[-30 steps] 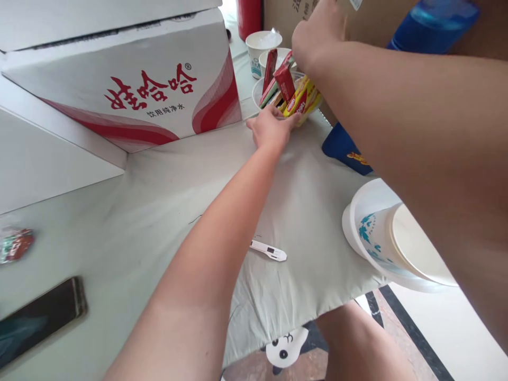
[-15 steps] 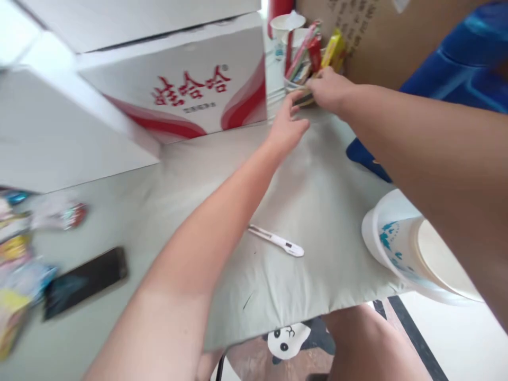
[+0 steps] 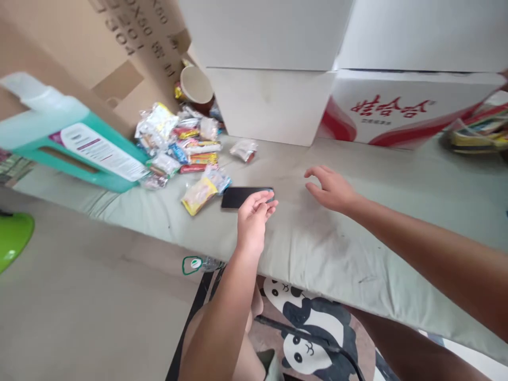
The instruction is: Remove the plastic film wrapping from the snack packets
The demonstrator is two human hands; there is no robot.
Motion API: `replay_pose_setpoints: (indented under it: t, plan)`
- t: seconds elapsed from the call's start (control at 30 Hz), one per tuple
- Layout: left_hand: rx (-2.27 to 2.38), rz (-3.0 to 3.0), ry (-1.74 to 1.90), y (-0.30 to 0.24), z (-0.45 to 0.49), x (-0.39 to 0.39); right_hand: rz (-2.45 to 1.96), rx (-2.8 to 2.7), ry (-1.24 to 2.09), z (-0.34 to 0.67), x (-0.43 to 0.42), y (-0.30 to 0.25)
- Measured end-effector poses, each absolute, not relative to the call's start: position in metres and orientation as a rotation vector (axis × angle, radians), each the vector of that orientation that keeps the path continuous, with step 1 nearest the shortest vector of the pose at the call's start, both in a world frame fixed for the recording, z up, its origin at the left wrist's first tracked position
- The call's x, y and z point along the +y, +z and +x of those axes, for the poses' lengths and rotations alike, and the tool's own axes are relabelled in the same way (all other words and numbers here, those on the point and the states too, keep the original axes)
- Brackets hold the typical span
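Note:
My left hand (image 3: 254, 218) hovers at the right end of a black phone (image 3: 235, 197), partly covering it. Its fingers are loosely bent with the tips a little apart, and I see nothing in them. My right hand (image 3: 330, 189) is farther right above the grey-green cloth. Thumb and fingers are spread in a loose curve, holding nothing. Left of the phone lies a yellow snack packet (image 3: 199, 196), next to a pile of wrapped snacks (image 3: 194, 148). A single clear-wrapped snack (image 3: 243, 150) sits behind the phone.
White cartons (image 3: 273, 103) and a red-and-white box (image 3: 381, 114) stand along the back. At left are a jug of green liquid (image 3: 83, 137), a cardboard box (image 3: 115, 53) and a paper cup (image 3: 196, 84). A blurred container of items (image 3: 478, 132) is at right. The cloth's front edge (image 3: 317, 291) is near my legs.
The view has swung left, bringing the snack pile and green jug in. Both hands have left the container of packets. The white pen-like tool is no longer visible.

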State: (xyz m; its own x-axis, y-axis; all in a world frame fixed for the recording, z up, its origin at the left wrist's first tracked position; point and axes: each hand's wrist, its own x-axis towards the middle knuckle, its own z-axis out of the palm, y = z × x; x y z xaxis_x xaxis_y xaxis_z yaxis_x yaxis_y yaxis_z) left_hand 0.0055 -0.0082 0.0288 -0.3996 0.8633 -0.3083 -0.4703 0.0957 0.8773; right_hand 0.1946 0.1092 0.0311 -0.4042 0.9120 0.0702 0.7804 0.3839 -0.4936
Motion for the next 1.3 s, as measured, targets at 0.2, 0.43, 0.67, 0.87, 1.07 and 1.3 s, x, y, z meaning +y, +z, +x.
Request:
replay_pose_setpoints:
  t: [0.2, 0.43, 0.67, 0.87, 1.07, 1.3]
  plan:
    - [1.228, 0.180, 1.707, 0.031, -0.036, -0.025, -1.160, -2.486, 0.541, 0.042, 0.138, 0.023]
    - [1.019, 0.013, 1.682, 0.036, -0.062, -0.014, -1.045, -2.503, 0.341, -0.098, 0.230, 0.046]
    - [0.970, -0.064, 1.650, 0.027, -0.085, 0.002, -1.145, -2.532, 0.244, -0.170, 0.294, 0.057]
    - [0.979, -0.055, 1.675, 0.016, -0.112, 0.012, -1.222, -2.495, 0.229, -0.194, 0.326, 0.058]
    - [0.954, -0.057, 1.677, 0.018, -0.120, 0.013, -1.223, -2.634, 0.218, -0.222, 0.355, 0.046]
    - [0.931, -0.067, 1.683, 0.021, -0.122, 0.005, -1.076, -2.572, 0.108, -0.201, 0.303, 0.060]
